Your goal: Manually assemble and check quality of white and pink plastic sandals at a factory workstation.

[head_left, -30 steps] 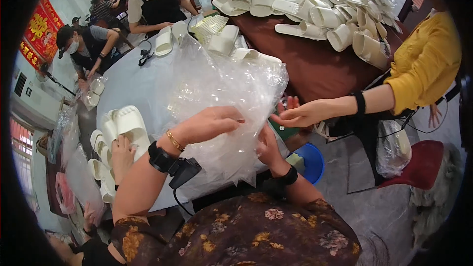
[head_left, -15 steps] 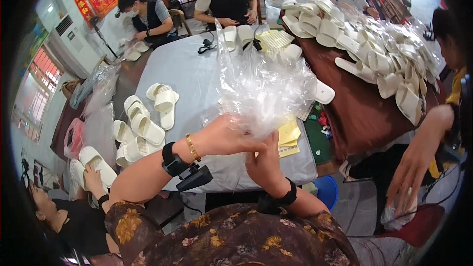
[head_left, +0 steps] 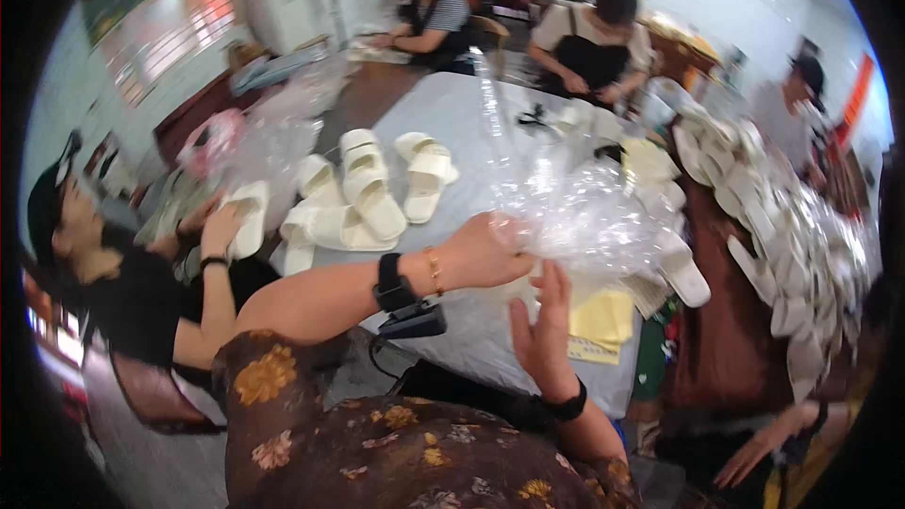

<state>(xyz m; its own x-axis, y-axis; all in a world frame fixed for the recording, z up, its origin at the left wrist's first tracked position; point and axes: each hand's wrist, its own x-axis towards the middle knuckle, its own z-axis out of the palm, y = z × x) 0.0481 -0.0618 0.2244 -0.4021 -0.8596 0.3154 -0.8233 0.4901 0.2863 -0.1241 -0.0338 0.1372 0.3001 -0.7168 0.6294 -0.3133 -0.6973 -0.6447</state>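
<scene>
A bunch of crinkled clear plastic bags (head_left: 594, 226) spreads over the table in front of me. My left hand (head_left: 485, 253) is closed on the near end of the bunch, its fingers curled into the film. Just to its right and nearer me, my right hand (head_left: 545, 330) holds nothing; thumb and fingers stand apart beneath the edge of the plastic. Several white slippers (head_left: 368, 193) lie on the table to the left of my left hand. Beyond my right hand are yellow paper sheets (head_left: 601, 319), and one white slipper (head_left: 683, 269) pokes out beside the bags.
A big heap of white slippers (head_left: 792, 236) covers the brown cloth (head_left: 721, 339) on the right. At the left a co-worker (head_left: 141, 273) handles a white slipper. Across the table sits another person (head_left: 599, 47). A further person's hand (head_left: 768, 448) reaches in at lower right.
My view has swung left. My right hand has come away from the plastic and its fingers have opened. My left hand keeps hold of the bags.
</scene>
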